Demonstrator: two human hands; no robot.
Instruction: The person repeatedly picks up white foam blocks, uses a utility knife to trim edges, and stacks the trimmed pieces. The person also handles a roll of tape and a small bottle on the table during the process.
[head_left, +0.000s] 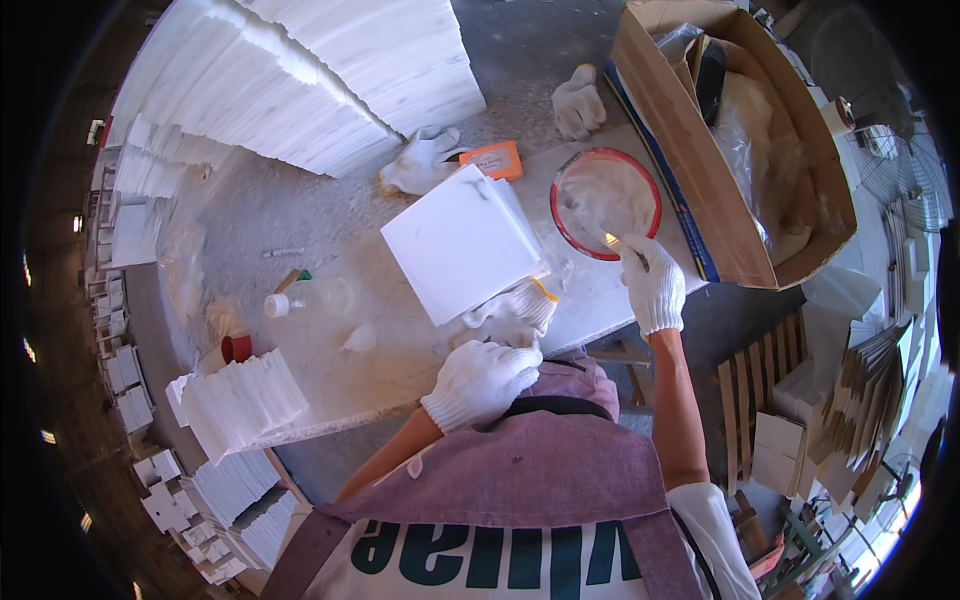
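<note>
Take all clock positions from the centre of the white pile [462, 245], with 12 pointing away from you. The pile lies squarely before you at the table [350, 235], skewed to its front edge. Your gloved right hand [650, 285], between 3 and 4 o'clock, grasps a small yellow-tipped piece [611, 241] between thumb and fingers; its kind is too small to tell. The piece is at 3 o'clock, by the near rim of the red-rimmed dish [606, 151], which contains pale powder [600, 190]. Your gloved left hand [483, 380] is at 6 o'clock, fingers curled; you cannot tell whether it grips anything. The near glove [512, 308], at 5 o'clock, lies between that hand and the pile. Note the orange box [492, 160] between 12 and 1, the far glove [578, 102] at 1, the carton [815, 150] at 2, and the clear bottle [322, 296] at 8.
</note>
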